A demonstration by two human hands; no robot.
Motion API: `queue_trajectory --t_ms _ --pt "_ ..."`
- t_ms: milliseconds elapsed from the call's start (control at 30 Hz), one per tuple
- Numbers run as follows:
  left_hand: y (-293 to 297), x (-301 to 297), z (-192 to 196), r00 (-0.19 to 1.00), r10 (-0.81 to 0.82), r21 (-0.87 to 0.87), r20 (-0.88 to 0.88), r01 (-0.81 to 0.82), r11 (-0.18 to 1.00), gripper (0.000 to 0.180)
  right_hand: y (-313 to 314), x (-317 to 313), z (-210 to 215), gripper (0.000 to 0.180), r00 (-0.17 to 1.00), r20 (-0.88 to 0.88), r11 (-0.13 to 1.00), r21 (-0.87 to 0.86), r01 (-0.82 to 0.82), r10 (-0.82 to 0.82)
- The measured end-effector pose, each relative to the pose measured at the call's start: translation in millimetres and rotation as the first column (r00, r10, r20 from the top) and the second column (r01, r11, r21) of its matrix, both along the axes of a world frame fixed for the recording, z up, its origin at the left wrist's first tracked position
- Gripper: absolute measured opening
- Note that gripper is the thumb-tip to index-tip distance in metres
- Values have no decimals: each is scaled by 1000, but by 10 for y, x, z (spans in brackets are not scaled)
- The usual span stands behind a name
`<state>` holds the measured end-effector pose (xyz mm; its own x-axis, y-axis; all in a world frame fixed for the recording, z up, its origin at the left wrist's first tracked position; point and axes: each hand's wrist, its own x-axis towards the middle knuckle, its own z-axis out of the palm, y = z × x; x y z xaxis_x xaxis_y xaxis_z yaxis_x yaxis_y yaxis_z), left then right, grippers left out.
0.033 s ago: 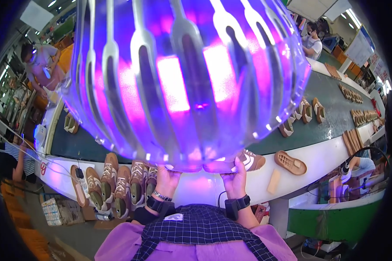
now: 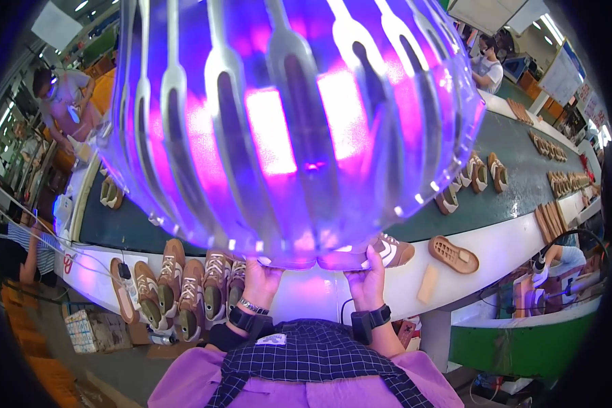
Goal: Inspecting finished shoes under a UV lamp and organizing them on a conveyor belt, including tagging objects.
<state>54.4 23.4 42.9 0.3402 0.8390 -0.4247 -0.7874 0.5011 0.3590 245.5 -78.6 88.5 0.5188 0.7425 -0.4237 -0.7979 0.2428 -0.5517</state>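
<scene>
A big slatted lamp hood (image 2: 292,122) glowing purple fills the upper middle of the view. Just under its lower rim, my left hand (image 2: 260,280) grips a shoe (image 2: 287,261) washed pink by the light. My right hand (image 2: 367,280) holds a brown sneaker with white stripes (image 2: 386,251), toe pointing left, touching the first shoe. Both wrists wear dark bands. The hood hides the upper parts of both shoes.
Several brown sneakers (image 2: 183,289) stand in a row left of my hands on the white ledge (image 2: 510,241). A tan sole (image 2: 453,253) and a flat tan piece (image 2: 427,283) lie to the right. The dark green belt (image 2: 523,187) carries more shoes (image 2: 479,173). People work at far left (image 2: 64,102) and far right (image 2: 486,64).
</scene>
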Motion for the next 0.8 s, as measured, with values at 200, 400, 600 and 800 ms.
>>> queue_trajectory --t_ms 200,400,600,800 --pt "-20 -3 6 1000 7 68 -18 -5 998 41 -29 24 7 25 999 37 999 27 -38 37" --pt "10 -86 28 998 -58 74 -26 60 995 40 -82 179 -8 38 987 110 992 12 -122 120" --pt "-64 -93 -137 964 -254 7 77 255 967 38 -383 607 -316 43 993 -41 988 113 -101 107" --pt "-166 -124 -609 888 -458 -130 41 459 879 53 -1133 1379 -842 39 990 -25 990 -29 -140 139"
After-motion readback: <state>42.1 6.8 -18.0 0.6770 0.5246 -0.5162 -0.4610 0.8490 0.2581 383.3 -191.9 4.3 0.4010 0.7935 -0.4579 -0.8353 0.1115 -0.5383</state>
